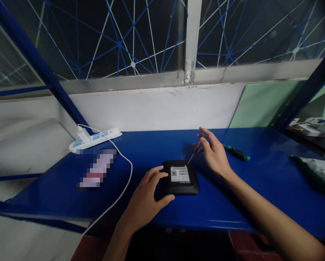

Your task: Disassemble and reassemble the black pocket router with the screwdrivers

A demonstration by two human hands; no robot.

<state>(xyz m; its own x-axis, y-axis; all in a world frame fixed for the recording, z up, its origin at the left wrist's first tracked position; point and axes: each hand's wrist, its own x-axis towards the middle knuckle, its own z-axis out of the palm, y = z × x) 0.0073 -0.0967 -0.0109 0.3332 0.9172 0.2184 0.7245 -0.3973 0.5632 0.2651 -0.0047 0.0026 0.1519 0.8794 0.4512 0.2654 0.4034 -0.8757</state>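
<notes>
A flat black box (180,189) with rounded corners lies on the blue table, its white printed label (180,174) facing up. My left hand (148,194) rests against the box's left side, fingers spread and thumb at the front edge. In my right hand (214,152) is a thin screwdriver (194,152), held at the handle between thumb and fingers. It slants down to the left, and its tip meets the box near the far right corner of the label. Whether a screw sits under the tip is too small to tell.
Behind my right hand lies a green-and-black screwdriver (237,153). A white power strip (97,139) with a plugged-in charger stands back left; its white cable (131,170) runs to the front edge. A pixelated item (98,169) lies left, a silvery bag (319,172) far right.
</notes>
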